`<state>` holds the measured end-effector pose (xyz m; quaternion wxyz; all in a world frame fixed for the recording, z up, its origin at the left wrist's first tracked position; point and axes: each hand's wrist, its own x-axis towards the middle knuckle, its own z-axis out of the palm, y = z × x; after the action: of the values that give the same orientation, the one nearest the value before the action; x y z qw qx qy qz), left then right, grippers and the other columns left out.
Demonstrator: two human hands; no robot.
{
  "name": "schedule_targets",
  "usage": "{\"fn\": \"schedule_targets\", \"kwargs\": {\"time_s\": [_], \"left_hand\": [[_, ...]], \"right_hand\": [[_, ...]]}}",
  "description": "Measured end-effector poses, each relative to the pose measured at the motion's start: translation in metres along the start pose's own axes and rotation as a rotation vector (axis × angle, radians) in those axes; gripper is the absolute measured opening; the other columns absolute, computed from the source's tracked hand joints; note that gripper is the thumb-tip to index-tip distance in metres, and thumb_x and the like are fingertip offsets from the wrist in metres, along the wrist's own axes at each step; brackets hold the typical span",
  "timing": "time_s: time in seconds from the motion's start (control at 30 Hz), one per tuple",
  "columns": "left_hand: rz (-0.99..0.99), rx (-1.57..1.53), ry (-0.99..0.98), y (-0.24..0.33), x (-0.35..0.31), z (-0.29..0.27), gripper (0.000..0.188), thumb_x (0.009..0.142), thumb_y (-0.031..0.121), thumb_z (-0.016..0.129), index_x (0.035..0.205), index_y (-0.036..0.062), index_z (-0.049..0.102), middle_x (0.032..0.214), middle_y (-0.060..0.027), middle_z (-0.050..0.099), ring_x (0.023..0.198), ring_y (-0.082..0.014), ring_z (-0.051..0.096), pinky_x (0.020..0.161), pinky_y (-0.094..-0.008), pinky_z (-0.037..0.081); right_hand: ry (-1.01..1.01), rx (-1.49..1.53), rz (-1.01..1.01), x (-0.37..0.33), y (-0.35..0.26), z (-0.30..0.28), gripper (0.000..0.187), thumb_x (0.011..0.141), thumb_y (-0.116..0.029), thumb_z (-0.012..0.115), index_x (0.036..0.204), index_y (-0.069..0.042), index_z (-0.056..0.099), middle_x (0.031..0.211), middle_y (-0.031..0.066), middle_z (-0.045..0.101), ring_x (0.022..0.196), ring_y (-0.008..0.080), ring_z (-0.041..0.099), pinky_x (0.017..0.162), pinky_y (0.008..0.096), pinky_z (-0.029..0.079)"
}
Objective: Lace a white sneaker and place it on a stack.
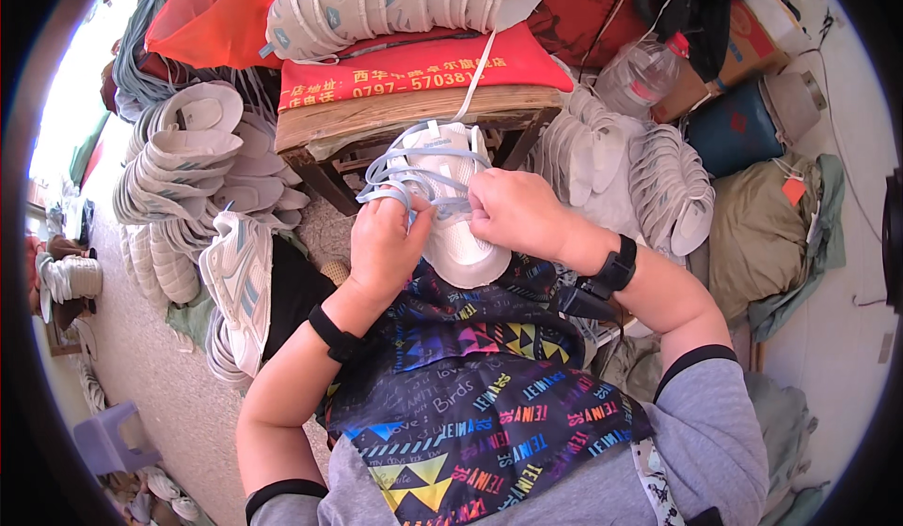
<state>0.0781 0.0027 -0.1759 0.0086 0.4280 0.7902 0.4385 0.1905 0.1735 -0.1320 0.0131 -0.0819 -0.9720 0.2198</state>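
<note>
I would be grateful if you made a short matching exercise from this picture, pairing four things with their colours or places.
Things:
1. lace
2. bench
3. stool
4. bottle

Descriptions:
A. purple, near the picture's lower left
B. clear, with a red cap
C. pale blue, at the fingers of the left hand
D. wooden, with a red cloth on top

Right pairs: 1-C, 2-D, 3-A, 4-B.
</note>
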Motion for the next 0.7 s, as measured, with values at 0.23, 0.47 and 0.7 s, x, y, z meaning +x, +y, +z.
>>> {"fn": "schedule_targets", "kwargs": {"time_s": [0.23, 0.47, 0.7], "left_hand": [[-0.075, -0.07, -0.046, -0.009, -0.008, -0.003, 0.012, 0.079, 0.011, 0.071, 0.086, 0.0046, 0.063, 0.066, -0.0056, 0.045, 0.06, -0.0216, 0.046, 0.056, -0.035, 0.04], [0.138, -0.055, -0.016, -0.009, 0.0, -0.003, 0.011, 0.078, 0.007, 0.07, 0.087, 0.0042, 0.063, 0.071, -0.0079, 0.049, 0.063, -0.025, 0.049, 0.059, -0.0364, 0.042], [0.295, 0.139, -0.074, -0.012, 0.006, -0.008, 0.015, 0.079, 0.013, 0.069, 0.087, 0.0033, 0.061, 0.086, -0.0121, 0.06, 0.079, -0.0317, 0.06, 0.07, -0.0412, 0.047]], "right_hand": [[0.262, 0.103, -0.091, -0.015, 0.0, 0.012, 0.022, 0.079, -0.007, 0.061, 0.097, -0.006, 0.05, 0.09, 0.0113, 0.056, 0.082, 0.0342, 0.06, 0.069, 0.044, 0.048], [0.184, -0.036, -0.128, -0.007, 0.005, 0.011, 0.024, 0.081, -0.004, 0.059, 0.102, -0.005, 0.047, 0.09, 0.0129, 0.056, 0.076, 0.0358, 0.061, 0.063, 0.0448, 0.05], [0.124, -0.199, -0.238, -0.007, -0.003, 0.009, 0.021, 0.08, -0.005, 0.057, 0.097, 0.0, 0.046, 0.085, 0.0174, 0.059, 0.068, 0.0372, 0.064, 0.055, 0.0454, 0.052]]}}
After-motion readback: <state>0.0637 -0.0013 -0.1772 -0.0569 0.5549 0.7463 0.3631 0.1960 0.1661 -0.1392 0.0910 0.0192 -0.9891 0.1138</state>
